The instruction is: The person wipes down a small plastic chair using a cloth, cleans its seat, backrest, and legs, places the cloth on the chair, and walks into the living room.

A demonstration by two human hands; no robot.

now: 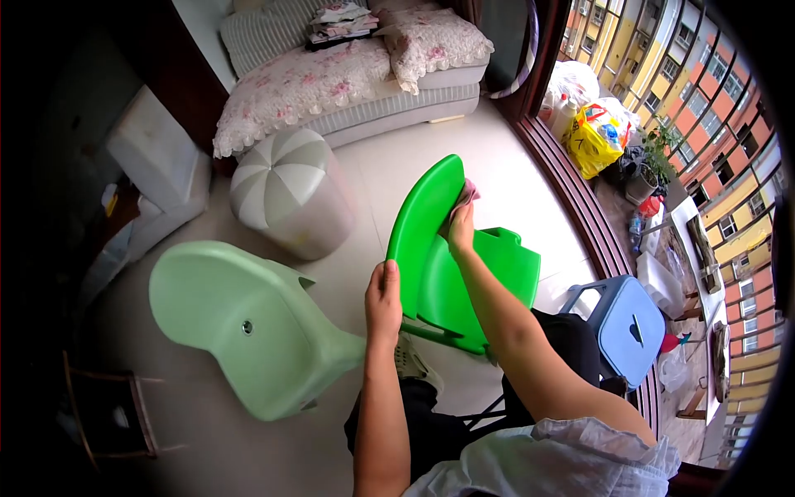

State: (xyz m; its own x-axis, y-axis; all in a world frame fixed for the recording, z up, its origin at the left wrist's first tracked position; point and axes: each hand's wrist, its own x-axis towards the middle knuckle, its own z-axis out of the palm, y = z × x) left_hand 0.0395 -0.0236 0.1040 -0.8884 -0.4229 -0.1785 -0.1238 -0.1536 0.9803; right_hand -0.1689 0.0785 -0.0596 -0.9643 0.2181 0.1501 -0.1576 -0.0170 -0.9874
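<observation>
A bright green plastic chair stands in front of my knees, its curved backrest toward the upper left. My left hand grips the near edge of that backrest, thumb on one side and fingers behind. In my right hand is a pinkish cloth, pressed against the inner face of the backrest near its far edge. Part of the cloth is hidden by the fingers. To the left, a pale green plastic chair with a small round metal fitting in its seat stands close to my left arm.
A round striped pouf stands beyond the chairs, before a sofa with floral covers. At right are a blue stool, a sliding-door track and a balcony with a yellow bag. A small dark-framed seat is at lower left.
</observation>
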